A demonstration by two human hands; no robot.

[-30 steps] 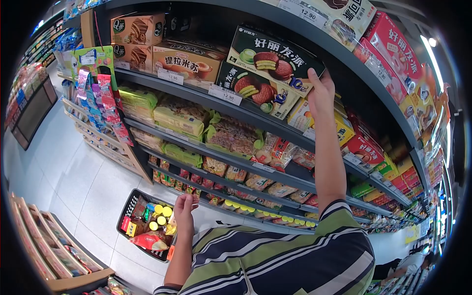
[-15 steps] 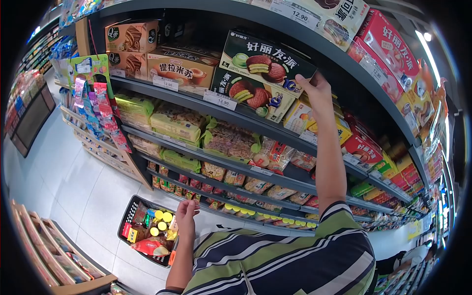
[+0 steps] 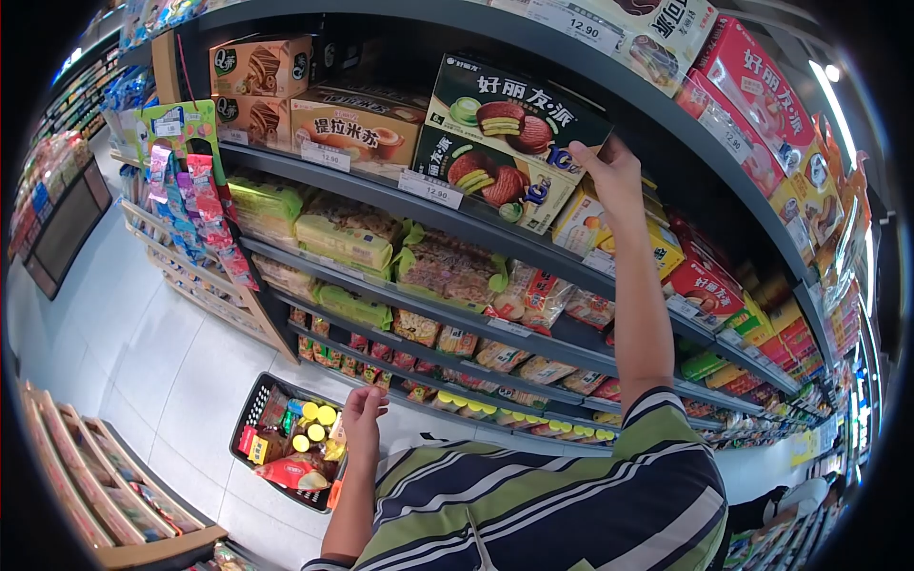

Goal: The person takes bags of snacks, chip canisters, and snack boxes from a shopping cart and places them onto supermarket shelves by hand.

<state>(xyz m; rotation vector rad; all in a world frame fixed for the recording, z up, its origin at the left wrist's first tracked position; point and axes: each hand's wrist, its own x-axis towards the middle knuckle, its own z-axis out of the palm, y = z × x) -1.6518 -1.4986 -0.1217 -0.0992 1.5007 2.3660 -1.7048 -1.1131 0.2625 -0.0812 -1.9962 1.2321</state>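
Observation:
My right hand (image 3: 609, 176) grips the right end of a dark green box of chocolate pies (image 3: 519, 105), thumb on its front face and fingers behind, partly hidden. This box stands on top of a second box of the same kind (image 3: 486, 181), on a shelf with a 12.90 price tag (image 3: 430, 188) below. My left hand (image 3: 365, 411) hangs low in front of my body, fingers curled together, with nothing visible in them. On the floor beyond it stands a black shopping basket (image 3: 249, 404) holding yellow-lidded containers (image 3: 310, 428) and a red packet (image 3: 293, 473).
Left of the pies stand brown tiramisu boxes (image 3: 357, 128); yellow boxes (image 3: 583, 226) sit to the right, behind my forearm. Bagged pastries (image 3: 447, 266) fill the shelf below. Hanging snack packets (image 3: 195, 195) are at the shelf's left end. A wooden rack (image 3: 105, 476) stands lower left.
The view has shifted very slightly. My right hand stays on the upper pie box, which has barely moved, and my left hand keeps its curled pose.

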